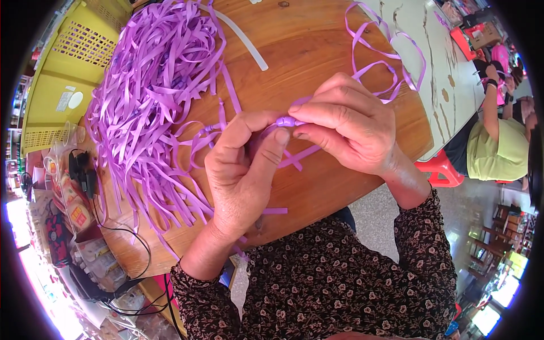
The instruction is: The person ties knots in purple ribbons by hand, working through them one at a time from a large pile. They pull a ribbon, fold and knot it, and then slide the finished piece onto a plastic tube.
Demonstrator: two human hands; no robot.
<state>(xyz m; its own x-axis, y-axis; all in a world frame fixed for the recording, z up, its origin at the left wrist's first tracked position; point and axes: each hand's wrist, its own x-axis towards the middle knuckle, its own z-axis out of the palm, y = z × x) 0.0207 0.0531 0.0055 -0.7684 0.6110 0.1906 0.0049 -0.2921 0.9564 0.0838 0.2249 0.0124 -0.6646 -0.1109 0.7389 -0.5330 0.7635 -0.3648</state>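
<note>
Over a round wooden table (317, 51), my left hand (241, 173) and my right hand (345, 122) meet fingertip to fingertip. Between them they pinch a small folded purple ribbon piece (287, 121), held by thumbs and forefingers of both hands. Its loose purple tails hang under my hands and trail right in loops (391, 56). A big heap of purple ribbon strips (150, 96) lies on the table to the left of my left hand.
A yellow plastic basket (68, 73) stands at the far left. A white strip (243, 39) lies on the table top. Packets and black cables (85, 187) crowd the lower left. A person in a green shirt (498, 147) sits at the right near a red stool (439, 170).
</note>
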